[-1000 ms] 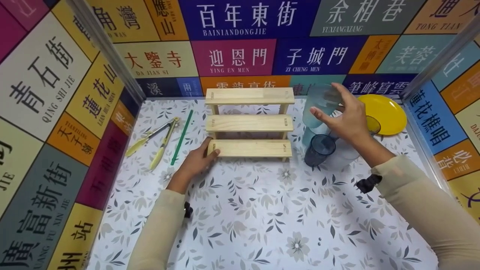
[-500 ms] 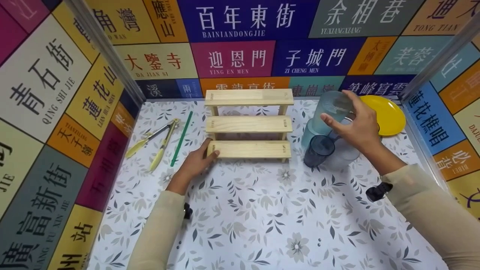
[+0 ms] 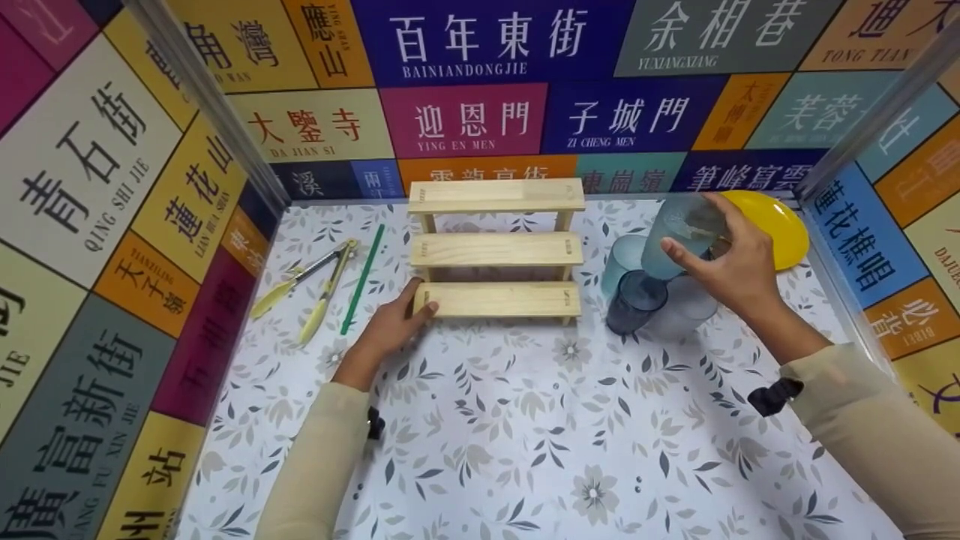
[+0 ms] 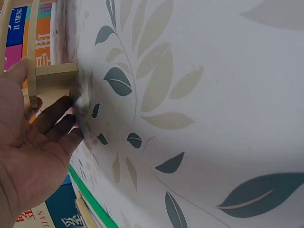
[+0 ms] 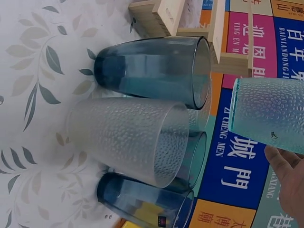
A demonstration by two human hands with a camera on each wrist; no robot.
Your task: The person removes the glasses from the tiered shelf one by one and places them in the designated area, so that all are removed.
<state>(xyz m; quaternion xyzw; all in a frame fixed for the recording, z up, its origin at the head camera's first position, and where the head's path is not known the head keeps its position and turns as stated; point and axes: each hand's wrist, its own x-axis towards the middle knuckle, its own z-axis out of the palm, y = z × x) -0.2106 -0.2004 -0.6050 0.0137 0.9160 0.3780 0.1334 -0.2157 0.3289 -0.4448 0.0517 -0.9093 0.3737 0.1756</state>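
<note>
My left hand [image 3: 396, 319] grips the left end of the lowest step of a three-tier wooden stand [image 3: 496, 250], thumb on top. In the left wrist view that board [image 4: 31, 57] runs between thumb and index finger, while the other fingers [image 4: 56, 114] extend beside it. My right hand [image 3: 742, 262] holds a light-blue textured cup [image 3: 679, 234] between thumb and fingers, raised over the other cups. Below it stand a dark blue glass [image 3: 636, 304], a clear textured cup [image 5: 118, 135] and a teal cup [image 3: 622, 262]. Another blue glass [image 5: 137, 197] shows in the right wrist view.
A yellow plate [image 3: 784, 232] lies at the back right corner. Tongs with yellow handles [image 3: 274, 297] and a green straw-like stick [image 3: 363, 279] lie left of the stand. Sign-printed walls [image 3: 465, 120] border the flower-patterned table [image 3: 487, 450] at the back and sides.
The right hand has moved right and slightly down with the light-blue cup, away from above the teal cup. The left hand stays on the stand.
</note>
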